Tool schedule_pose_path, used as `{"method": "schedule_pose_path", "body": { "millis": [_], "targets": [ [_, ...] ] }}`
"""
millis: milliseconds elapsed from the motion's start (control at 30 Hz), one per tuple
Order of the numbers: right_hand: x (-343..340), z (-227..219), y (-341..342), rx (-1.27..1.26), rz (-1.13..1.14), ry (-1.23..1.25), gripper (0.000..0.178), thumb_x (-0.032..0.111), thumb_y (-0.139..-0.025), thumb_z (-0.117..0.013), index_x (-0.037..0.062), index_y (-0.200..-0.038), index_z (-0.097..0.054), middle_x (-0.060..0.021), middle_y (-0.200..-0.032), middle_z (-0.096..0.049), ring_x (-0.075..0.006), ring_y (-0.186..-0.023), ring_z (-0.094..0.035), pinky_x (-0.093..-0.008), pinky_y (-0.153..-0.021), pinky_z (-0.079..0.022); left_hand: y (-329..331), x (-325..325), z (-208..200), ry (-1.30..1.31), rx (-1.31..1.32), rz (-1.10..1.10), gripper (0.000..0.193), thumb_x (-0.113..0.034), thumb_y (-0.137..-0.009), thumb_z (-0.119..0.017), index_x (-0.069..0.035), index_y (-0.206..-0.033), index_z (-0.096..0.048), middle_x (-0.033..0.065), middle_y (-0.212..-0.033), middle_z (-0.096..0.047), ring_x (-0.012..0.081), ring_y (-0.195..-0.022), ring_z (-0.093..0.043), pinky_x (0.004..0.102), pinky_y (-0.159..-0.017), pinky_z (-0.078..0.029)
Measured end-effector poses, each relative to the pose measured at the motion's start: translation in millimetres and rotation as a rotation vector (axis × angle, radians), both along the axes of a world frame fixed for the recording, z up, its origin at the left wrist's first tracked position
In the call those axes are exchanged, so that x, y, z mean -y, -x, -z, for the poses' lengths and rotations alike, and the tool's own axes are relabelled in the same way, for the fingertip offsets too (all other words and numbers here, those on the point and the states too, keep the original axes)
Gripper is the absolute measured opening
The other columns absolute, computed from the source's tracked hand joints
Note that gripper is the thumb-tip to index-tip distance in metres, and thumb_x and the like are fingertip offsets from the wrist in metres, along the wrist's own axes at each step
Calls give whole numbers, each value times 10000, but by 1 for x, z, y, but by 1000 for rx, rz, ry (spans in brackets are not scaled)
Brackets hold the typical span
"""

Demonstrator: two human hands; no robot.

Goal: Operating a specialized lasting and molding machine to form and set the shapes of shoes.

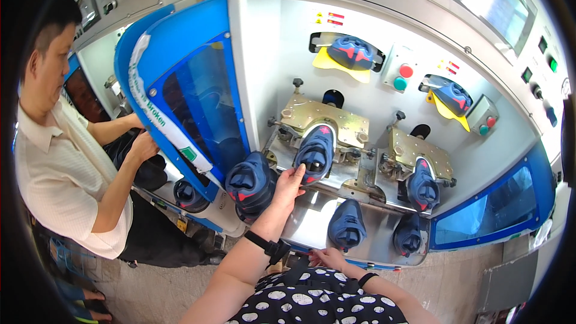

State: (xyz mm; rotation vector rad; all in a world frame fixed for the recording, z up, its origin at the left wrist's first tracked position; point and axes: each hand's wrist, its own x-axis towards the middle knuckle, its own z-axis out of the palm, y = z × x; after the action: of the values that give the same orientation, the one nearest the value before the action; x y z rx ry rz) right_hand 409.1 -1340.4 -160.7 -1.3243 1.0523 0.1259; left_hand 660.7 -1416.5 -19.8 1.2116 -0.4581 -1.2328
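Note:
My left hand (291, 187) is closed on the heel end of a dark blue shoe upper (316, 149) with pink-red marks. Its toe points away from me, against the left metal clamping plate (327, 119) of the machine. Just left of my wrist is a stack of dark blue shoe uppers (249, 183). My right hand (329, 258) rests low at the front edge of the steel shelf (309, 219), fingers loosely apart and nothing seen in them. Nearest to it, on the shelf, lies another blue shoe upper (347, 225).
At the right clamping plate (420, 153) sits a shoe upper (423, 186); another (408, 235) lies on the shelf's right end. Two uppers (353, 51) sit in wall slots above yellow flaps. Blue-framed guards (198, 96) flank the bay. A co-worker (72, 162) stands at the left.

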Motion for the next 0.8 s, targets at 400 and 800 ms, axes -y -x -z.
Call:
{"method": "schedule_pose_path", "body": {
  "millis": [400, 800],
  "targets": [
    [-3, -19, -1, -39, -18, 144, 527, 468, -982, -478, 14, -910, -736, -83, -782, -724, -160, -709, -698, -289, -690, -548, 0, 2, 12, 37, 5, -1, 595, -542, -865, -656, -71, -1200, -518, -25, -919, -603, 75, -751, -545, 263, -661, -481],
    [-5, -24, -1, -46, -42, 162, 494, 446, -990, -459, 46, -916, -740, -76, -785, -725, -165, -702, -704, -288, -686, -547, -2, 2, 13, 75, -63, 31, 472, -462, -916, -634, -93, -1181, -508, -11, -973, -639, 79, -805, -597, 254, -679, -473]
  ]
}}
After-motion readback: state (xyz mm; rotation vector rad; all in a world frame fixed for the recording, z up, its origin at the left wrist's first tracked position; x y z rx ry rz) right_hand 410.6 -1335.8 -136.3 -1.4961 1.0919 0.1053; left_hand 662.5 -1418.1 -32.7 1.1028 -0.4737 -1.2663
